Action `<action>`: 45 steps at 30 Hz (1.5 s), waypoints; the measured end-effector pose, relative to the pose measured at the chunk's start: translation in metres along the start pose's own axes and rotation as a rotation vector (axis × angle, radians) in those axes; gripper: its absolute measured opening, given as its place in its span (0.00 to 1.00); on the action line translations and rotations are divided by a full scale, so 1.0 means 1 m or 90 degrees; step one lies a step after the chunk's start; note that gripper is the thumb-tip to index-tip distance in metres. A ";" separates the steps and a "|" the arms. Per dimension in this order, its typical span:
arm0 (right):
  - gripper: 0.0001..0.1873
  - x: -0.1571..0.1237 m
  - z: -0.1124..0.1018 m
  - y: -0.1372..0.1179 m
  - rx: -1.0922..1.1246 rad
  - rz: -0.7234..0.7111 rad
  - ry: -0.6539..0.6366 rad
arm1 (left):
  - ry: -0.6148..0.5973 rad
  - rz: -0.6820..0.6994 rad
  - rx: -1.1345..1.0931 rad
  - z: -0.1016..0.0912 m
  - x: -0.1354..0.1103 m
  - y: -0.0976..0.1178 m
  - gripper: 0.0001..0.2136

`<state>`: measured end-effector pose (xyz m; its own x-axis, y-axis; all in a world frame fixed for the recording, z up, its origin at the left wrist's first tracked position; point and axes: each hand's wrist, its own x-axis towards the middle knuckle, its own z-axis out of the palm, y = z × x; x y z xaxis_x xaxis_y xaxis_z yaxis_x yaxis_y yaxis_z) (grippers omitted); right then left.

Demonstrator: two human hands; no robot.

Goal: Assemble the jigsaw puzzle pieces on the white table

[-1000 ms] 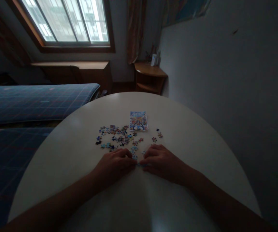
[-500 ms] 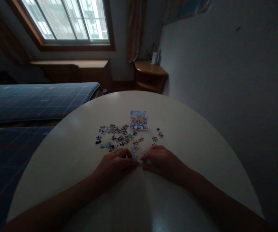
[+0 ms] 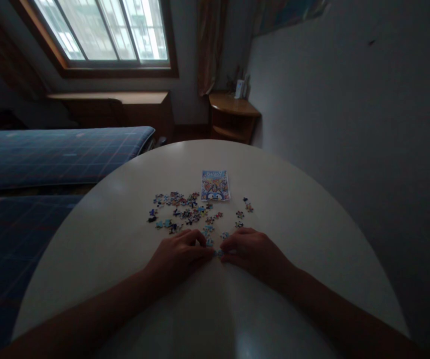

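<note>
My left hand (image 3: 185, 250) rests low over the round white table (image 3: 297, 219), its fingers closed on the left side of some small pale-blue jigsaw pieces (image 3: 219, 253). From the right, my right hand (image 3: 250, 249) pinches the same small pieces, thumb and fingers close together. Whether the pieces are joined cannot be made out. Just beyond the fingertips lie more light-blue jigsaw pieces (image 3: 209, 229). A single jigsaw piece (image 3: 224, 235) sits beside the right fingers. Further off, a colourful picture sheet (image 3: 215, 186) lies flat.
A loose pile of jigsaw pieces (image 3: 175, 199) spreads left of the sheet. Several scattered pieces (image 3: 239, 214) lie to its right. Past the table stand a bed with a blue plaid cover (image 3: 61, 154), a corner shelf (image 3: 233, 103) and a wall (image 3: 349, 124) on the right.
My right hand has shifted slightly down and right, uncovering a piece beyond its knuckles. My left hand stays nearly in place, still at the small pieces.
</note>
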<state>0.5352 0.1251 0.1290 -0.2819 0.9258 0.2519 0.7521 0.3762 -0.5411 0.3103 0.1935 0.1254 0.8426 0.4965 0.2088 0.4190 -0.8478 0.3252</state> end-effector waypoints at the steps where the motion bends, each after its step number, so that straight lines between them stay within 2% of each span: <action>1: 0.10 0.000 0.000 0.000 0.001 -0.002 0.002 | 0.003 0.001 -0.001 0.000 0.000 0.000 0.08; 13: 0.11 -0.004 0.003 0.003 0.000 -0.001 0.023 | 0.012 0.008 -0.008 0.004 -0.002 -0.001 0.07; 20: 0.11 -0.003 0.005 0.007 -0.016 -0.039 0.034 | 0.107 0.088 -0.059 0.011 -0.001 -0.005 0.09; 29: 0.12 0.001 0.001 0.005 -0.031 -0.042 0.019 | 0.168 0.091 -0.075 0.019 0.000 -0.006 0.07; 37: 0.10 0.000 0.002 0.007 -0.025 -0.051 0.005 | 0.179 0.115 -0.038 0.017 -0.001 -0.004 0.06; 45: 0.11 0.000 -0.002 0.006 -0.037 -0.048 0.006 | 0.174 0.087 -0.022 0.018 -0.001 -0.004 0.05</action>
<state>0.5407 0.1278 0.1274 -0.3334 0.8944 0.2980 0.7625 0.4417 -0.4728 0.3141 0.1931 0.1069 0.7656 0.4143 0.4922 0.2926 -0.9056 0.3071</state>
